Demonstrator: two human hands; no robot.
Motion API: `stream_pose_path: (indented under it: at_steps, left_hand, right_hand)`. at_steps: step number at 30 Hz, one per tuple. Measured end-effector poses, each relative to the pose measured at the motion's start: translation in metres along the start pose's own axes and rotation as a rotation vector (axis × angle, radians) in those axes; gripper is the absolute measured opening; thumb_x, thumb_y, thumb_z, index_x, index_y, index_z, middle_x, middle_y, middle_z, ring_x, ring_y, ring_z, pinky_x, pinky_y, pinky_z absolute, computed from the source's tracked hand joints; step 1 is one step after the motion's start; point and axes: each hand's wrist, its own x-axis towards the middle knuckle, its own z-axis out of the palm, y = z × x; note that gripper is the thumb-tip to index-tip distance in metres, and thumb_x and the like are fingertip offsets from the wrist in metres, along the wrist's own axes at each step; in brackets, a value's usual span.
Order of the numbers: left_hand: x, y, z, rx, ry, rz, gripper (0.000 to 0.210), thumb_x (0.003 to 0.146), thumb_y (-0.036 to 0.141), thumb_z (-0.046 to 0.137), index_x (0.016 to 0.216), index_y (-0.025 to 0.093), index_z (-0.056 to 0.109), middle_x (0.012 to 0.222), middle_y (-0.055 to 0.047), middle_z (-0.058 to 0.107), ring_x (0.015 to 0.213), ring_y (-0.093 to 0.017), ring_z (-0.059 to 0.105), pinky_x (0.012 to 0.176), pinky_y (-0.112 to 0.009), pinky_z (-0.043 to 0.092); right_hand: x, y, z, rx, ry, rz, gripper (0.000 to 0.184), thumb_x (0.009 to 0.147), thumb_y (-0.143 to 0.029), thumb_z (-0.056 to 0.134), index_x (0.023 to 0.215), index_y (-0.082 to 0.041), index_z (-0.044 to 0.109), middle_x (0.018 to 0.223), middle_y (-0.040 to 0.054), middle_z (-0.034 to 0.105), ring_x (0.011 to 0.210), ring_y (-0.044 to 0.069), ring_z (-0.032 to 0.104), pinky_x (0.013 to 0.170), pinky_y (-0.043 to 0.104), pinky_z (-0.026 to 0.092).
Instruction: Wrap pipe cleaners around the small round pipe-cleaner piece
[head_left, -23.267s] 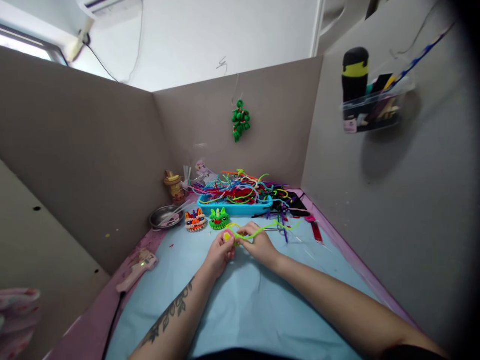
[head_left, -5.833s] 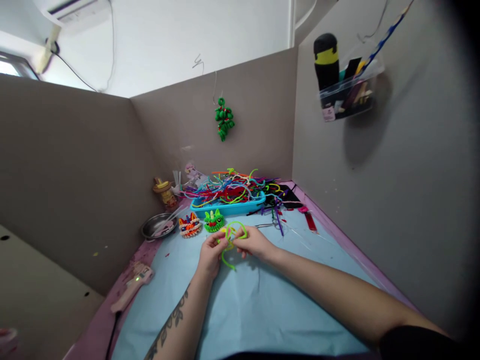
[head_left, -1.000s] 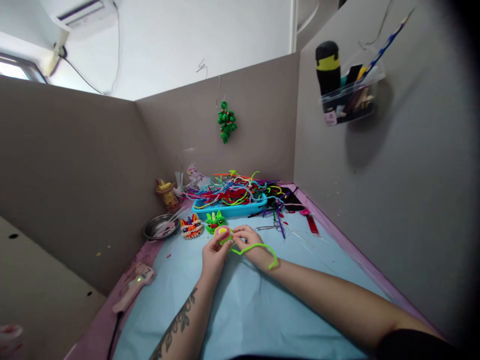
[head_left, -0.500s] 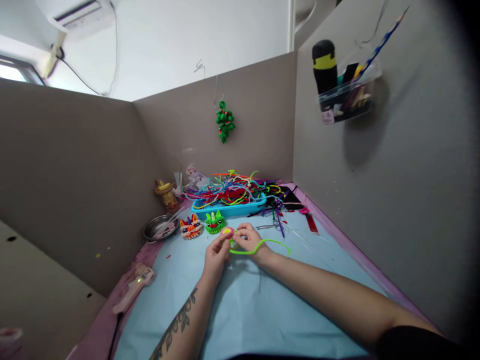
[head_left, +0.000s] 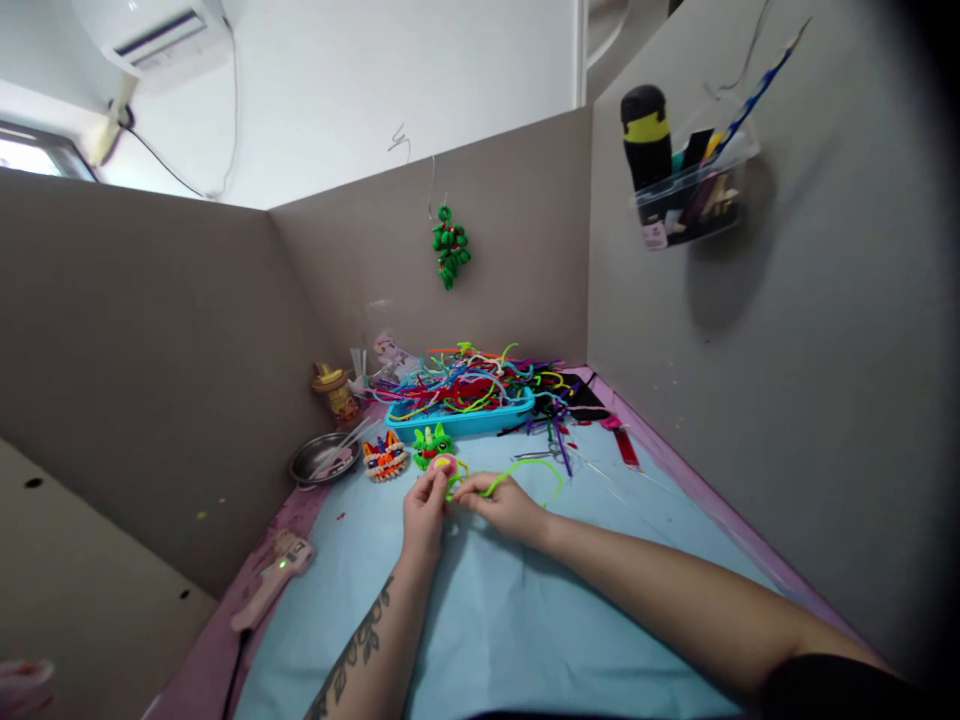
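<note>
While my L hand (head_left: 424, 512) pinches the round pink-and-yellow fuzzy piece (head_left: 444, 464) near the green fuzzy horned head (head_left: 431, 447), my R hand (head_left: 511, 507) has fingers closed on the lime-green fuzzy stem (head_left: 517, 465) alongside. Pink/yellow centre looks formed; long green tail's loose, so prob. unfinished. Vs. 0.5 s ago, stem arcs beyond my R hand, not across wrist.

Your left hand (head_left: 424, 512) pinches a round pink piece (head_left: 443, 463), yellow at its centre. Toward its three o'clock, a lime-green fuzzy stem (head_left: 517, 466) leaves your right hand (head_left: 508, 507), arching over and down.
</note>
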Motion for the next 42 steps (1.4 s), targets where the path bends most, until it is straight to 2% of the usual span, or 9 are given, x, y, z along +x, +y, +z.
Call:
stream_pose_path:
  at_steps: [3,6,10,14,19,23,31,36,42]
  left_hand:
    - [-0.001,0.002,-0.002,-0.011,0.011,-0.031,0.041,0.069,0.046,0.063,0.089,0.01,0.068,0.058,0.0,0.059,0.041,-0.004,0.035,0.04,-0.018,0.026]
    - [-0.001,0.002,-0.002,-0.094,-0.029,-0.052,0.043,0.07,0.046,0.062,0.093,0.009,0.067,0.056,0.001,0.054,0.041,-0.003,0.031,0.039,-0.017,0.02]
    - [-0.001,0.004,0.0,-0.191,-0.093,-0.083,0.048,0.07,0.044,0.062,0.103,0.01,0.063,0.073,-0.005,0.061,0.042,-0.002,0.032,0.038,-0.017,0.019]
    - [-0.004,0.007,0.003,-0.196,-0.1,-0.098,0.052,0.069,0.043,0.064,0.11,0.012,0.06,0.078,-0.005,0.062,0.043,-0.002,0.035,0.039,-0.017,0.022]
    - [-0.008,0.006,0.006,-0.127,-0.152,-0.082,0.052,0.071,0.045,0.062,0.111,0.011,0.059,0.047,0.005,0.045,0.041,-0.004,0.034,0.041,-0.017,0.022]
    - [-0.01,0.003,0.005,-0.083,-0.183,-0.068,0.053,0.072,0.047,0.059,0.111,0.011,0.059,0.045,0.005,0.043,0.041,-0.005,0.035,0.042,-0.018,0.022]
    - [-0.012,0.006,0.006,-0.053,-0.244,-0.075,0.054,0.073,0.045,0.059,0.113,0.009,0.057,0.046,0.003,0.049,0.039,-0.006,0.039,0.041,-0.019,0.027]
    - [-0.012,0.009,0.01,-0.048,-0.148,-0.068,0.069,0.066,0.042,0.067,0.125,0.015,0.042,0.05,0.006,0.051,0.038,-0.007,0.045,0.041,-0.018,0.032]
    - [-0.011,0.006,0.011,-0.026,-0.08,-0.022,0.053,0.066,0.038,0.068,0.109,0.017,0.043,0.052,0.008,0.051,0.038,-0.004,0.041,0.04,-0.016,0.03]
  right_hand:
    - [0.01,0.006,-0.014,0.247,0.209,0.152,0.025,0.072,-0.041,0.06,0.076,-0.017,0.066,0.067,0.0022,0.063,0.06,0.013,0.054,0.06,0.026,0.041]
    - [0.02,0.016,-0.028,0.512,0.401,0.288,0.03,0.061,-0.043,0.069,0.074,-0.016,0.064,0.063,0.0014,0.061,0.052,0.01,0.049,0.054,0.025,0.039]
    - [0.023,0.021,-0.034,0.655,0.411,0.383,0.034,0.057,-0.042,0.072,0.076,-0.017,0.061,0.064,0.0018,0.059,0.052,0.01,0.049,0.054,0.026,0.04]
    - [0.017,0.019,-0.023,0.452,0.352,0.283,0.043,0.057,-0.039,0.072,0.093,-0.02,0.057,0.084,0.0035,0.06,0.075,0.016,0.055,0.066,0.029,0.043]
    - [0.014,0.022,-0.006,0.003,0.381,0.175,0.028,0.061,-0.042,0.068,0.072,-0.018,0.06,0.09,0.0045,0.054,0.095,0.021,0.049,0.085,0.035,0.038]
    - [0.014,0.024,-0.003,0.067,0.424,0.184,0.033,0.064,-0.048,0.065,0.057,-0.016,0.057,0.091,0.0053,0.054,0.097,0.021,0.049,0.094,0.036,0.031]
    - [0.012,0.032,-0.003,0.289,0.375,0.283,0.041,0.063,-0.055,0.064,0.06,-0.015,0.062,0.116,0.0118,0.05,0.116,0.027,0.041,0.096,0.041,0.029]
    - [0.011,0.034,-0.006,0.151,0.437,0.257,0.038,0.064,-0.054,0.064,0.063,-0.016,0.061,0.122,0.01,0.045,0.113,0.024,0.044,0.099,0.039,0.026]
    - [0.009,0.036,-0.004,0.158,0.407,0.242,0.034,0.066,-0.051,0.063,0.063,-0.017,0.063,0.111,0.0093,0.052,0.111,0.024,0.045,0.1,0.039,0.025]
